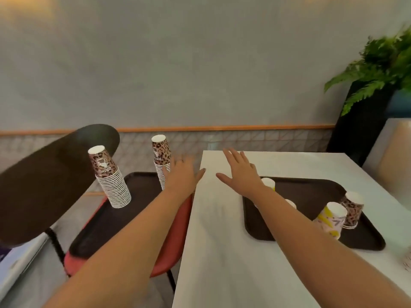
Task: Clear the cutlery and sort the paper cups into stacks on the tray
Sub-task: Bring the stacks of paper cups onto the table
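Dark trays two, tall cup stacks two, hands' grip spread, empty

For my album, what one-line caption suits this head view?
Both open hands, left hand and right hand, reach between two leopard-print cup stacks and a tray of upturned cups.

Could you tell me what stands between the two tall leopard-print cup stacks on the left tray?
Nothing: in the head view only bare tray shows between the left stack and the right stack.
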Tool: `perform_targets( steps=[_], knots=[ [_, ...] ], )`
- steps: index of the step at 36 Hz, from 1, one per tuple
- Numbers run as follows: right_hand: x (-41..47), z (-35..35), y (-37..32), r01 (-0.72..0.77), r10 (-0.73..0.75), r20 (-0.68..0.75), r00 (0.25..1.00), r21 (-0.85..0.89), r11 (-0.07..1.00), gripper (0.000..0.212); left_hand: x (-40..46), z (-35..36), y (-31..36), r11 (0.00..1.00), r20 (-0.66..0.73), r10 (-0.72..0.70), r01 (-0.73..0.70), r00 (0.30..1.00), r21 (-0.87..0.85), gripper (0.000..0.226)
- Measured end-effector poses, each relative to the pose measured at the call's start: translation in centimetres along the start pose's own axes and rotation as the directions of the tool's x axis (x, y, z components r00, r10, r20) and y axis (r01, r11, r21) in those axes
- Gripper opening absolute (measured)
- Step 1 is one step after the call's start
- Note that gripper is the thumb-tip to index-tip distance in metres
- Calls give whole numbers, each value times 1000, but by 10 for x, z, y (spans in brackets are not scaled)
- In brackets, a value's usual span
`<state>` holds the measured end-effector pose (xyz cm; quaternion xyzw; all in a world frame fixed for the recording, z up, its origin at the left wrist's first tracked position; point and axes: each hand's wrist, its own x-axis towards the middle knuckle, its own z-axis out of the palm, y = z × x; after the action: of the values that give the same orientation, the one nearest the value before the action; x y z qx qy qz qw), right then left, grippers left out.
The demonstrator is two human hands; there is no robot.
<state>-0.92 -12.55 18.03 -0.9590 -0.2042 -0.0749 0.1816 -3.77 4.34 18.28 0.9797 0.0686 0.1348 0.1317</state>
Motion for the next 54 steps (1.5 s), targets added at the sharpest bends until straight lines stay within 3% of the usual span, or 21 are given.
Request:
perform_targets(
  steps=[9, 25, 32, 39, 45, 51, 54],
  knots=[
    [55, 21, -43, 174, -171, -41, 984, 101, 979, 69, 15, -1, -54, 991, -64, -130, 130, 989, -15, 63],
    [118, 95, -160, 314, -287, -129, 949, 329, 891, 53, 44, -4, -188, 957, -202, -282, 261, 938, -127, 68],
    [159, 141, -220, 291, -274, -97, 957, 343, 893, 54, 62, -2, -251, 869, -270, -412, 286, 870, -405, 82],
    [190, 186, -268, 203, -211, -39, 977, 484, 851, 64, 85, 16, -306, 702, -117, -528, 355, 841, -618, 99],
    [211, 212, -294, 105, -129, -13, 992, 657, 747, 78, 93, 35, -326, 637, -38, -432, 275, 901, -720, 92],
    [214, 230, -293, 54, -17, -60, 998, 682, 730, 65, 94, 56, -329, 579, -101, -423, 183, 901, -794, 82],
    [211, 228, -282, 13, 48, -64, 997, 716, 698, 67, 92, 69, -326, 622, -98, -379, 175, 920, -763, 90]
  ],
)
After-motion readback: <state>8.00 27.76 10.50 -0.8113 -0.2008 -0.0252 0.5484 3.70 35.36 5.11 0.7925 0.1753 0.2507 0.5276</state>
